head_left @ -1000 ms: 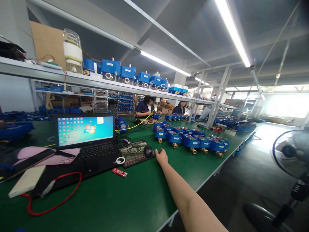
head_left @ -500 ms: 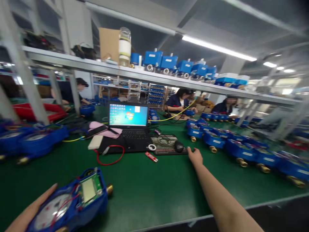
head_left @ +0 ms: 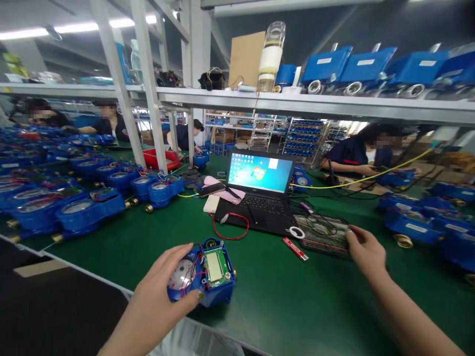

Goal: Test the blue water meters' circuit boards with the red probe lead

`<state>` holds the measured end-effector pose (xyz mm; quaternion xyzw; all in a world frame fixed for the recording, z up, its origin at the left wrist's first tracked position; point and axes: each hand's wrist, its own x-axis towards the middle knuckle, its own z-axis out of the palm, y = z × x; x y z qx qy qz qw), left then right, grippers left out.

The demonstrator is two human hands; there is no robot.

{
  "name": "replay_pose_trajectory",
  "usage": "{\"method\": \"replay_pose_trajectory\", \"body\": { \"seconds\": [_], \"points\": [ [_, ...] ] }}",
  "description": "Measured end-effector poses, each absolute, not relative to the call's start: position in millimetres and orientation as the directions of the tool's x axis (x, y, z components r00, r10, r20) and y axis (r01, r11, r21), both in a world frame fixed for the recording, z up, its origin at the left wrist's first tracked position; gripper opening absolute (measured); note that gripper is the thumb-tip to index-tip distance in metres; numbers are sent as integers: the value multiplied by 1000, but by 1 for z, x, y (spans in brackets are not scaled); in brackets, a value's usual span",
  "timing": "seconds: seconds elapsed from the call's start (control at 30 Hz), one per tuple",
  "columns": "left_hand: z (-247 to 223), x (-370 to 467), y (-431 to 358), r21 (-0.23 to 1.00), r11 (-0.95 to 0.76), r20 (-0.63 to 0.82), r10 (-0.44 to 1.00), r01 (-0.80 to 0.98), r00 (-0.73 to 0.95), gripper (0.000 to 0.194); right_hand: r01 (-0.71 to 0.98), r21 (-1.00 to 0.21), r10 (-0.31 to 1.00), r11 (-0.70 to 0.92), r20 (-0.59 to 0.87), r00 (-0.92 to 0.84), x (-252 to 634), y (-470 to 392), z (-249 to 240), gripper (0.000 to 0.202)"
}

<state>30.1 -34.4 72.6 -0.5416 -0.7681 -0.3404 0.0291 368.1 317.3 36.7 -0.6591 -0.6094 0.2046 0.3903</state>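
My left hand point(head_left: 163, 287) is wrapped round a blue water meter point(head_left: 218, 296) near the table's front edge. The meter's top is uncovered, showing a round dial, red wires, a green circuit board and a small grey display. At the right edge of the mouse pad point(head_left: 322, 242), my right hand point(head_left: 365, 249) has its fingers curled, thumb near forefinger. What lies under that hand is hidden, and the mouse does not show. A laptop point(head_left: 260, 173) stands open beyond both hands, its desktop lit.
A red-and-white packet point(head_left: 295, 248), a white ring point(head_left: 297, 232) and a red cable point(head_left: 232, 239) lie before the laptop. Several blue meters point(head_left: 89, 207) line the left; more meters point(head_left: 411, 227) stand right. A shelf point(head_left: 297, 101) crosses above. Co-workers sit beyond.
The view has swung left, bringing more of the left-hand meters into sight. The held meter now appears farther from me, with my left hand fully visible. The mouse no longer shows.
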Motion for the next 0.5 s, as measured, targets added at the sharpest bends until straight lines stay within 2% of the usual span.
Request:
{"method": "replay_pose_trajectory", "body": {
  "seconds": [0.1,0.23,0.37,0.5],
  "points": [
    [77,30,-31,498,183,427,799,848,-424,40,481,-824,951,299,217,-219,289,305,44,32],
    [79,31,-31,555,163,452,764,815,-461,31,295,-870,791,395,159,-591,189,277,39,27],
    [83,30,-38,591,184,475,707,785,-523,27,270,-865,677,424,104,-729,123,259,23,26],
    [85,24,-48,602,235,451,688,763,-568,30,296,-846,657,443,83,-749,92,255,11,26]
  ]
}}
